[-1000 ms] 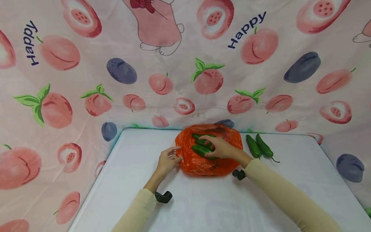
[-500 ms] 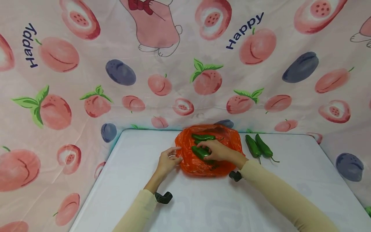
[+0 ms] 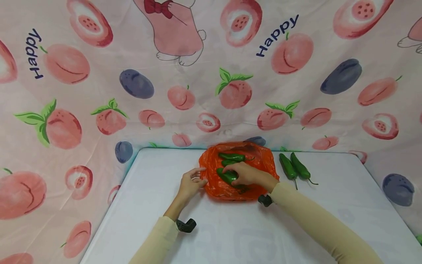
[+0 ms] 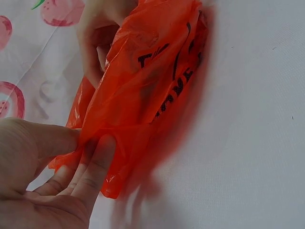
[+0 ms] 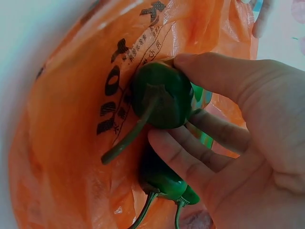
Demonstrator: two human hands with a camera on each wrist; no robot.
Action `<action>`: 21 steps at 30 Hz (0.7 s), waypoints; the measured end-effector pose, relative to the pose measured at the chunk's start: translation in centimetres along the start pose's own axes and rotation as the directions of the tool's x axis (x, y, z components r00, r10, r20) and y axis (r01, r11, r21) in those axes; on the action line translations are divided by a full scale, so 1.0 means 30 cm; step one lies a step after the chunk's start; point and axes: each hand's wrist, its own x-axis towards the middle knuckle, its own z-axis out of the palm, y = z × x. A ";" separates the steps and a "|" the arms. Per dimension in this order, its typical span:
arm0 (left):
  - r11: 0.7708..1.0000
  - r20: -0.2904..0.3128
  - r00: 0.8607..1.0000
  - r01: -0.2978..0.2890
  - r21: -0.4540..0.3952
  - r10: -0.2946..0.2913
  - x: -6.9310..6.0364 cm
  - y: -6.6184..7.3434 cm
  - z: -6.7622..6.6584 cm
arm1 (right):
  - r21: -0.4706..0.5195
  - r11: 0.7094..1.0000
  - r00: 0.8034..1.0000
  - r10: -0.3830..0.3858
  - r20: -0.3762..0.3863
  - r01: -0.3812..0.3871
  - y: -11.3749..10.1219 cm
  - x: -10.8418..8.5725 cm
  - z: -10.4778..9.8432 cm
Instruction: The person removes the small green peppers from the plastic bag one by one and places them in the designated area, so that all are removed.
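Observation:
An orange plastic bag point(image 3: 263, 157) with black print lies spread at the back middle of the table. My left hand point(image 3: 192, 183) pinches its left edge between thumb and fingers, as the left wrist view confirms on the crumpled plastic point(image 4: 114, 138). Inside the bag, my right hand point(image 3: 245, 173) grips a green chili pepper point(image 5: 162, 95) near its stem end, thumb on one side and fingers on the other. Other green peppers point(image 3: 232, 157) lie in the bag behind that hand; the right wrist view shows two more stem ends point(image 5: 164, 183) below the gripped one.
Two green peppers point(image 3: 300, 167) lie side by side on the white table point(image 3: 230, 234), right of the bag. A peach-printed cloth point(image 3: 184, 121) hangs behind the table's back edge. Small black devices point(image 3: 186, 225) are worn at both wrists.
My right hand has shifted slightly left and toward me within the bag, and the pepper under it has turned to slant more. My left hand keeps its place on the bag's edge.

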 end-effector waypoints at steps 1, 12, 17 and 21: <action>1.000 0.001 1.000 -0.002 0.000 0.002 0.001 -0.001 0.000 | -0.001 1.000 1.000 -0.002 0.000 0.002 0.001 0.000 0.000; 1.000 0.000 1.000 -0.015 0.005 0.015 0.003 -0.010 -0.001 | 0.002 1.000 1.000 -0.014 -0.005 0.014 -0.009 -0.003 -0.004; 1.000 0.007 1.000 -0.017 0.006 0.017 0.001 -0.009 -0.004 | -0.007 1.000 1.000 -0.016 -0.005 0.016 -0.006 -0.002 0.001; 1.000 0.006 1.000 -0.014 0.009 0.014 -0.001 -0.009 -0.005 | -0.003 1.000 1.000 -0.011 -0.002 0.011 -0.004 -0.003 0.000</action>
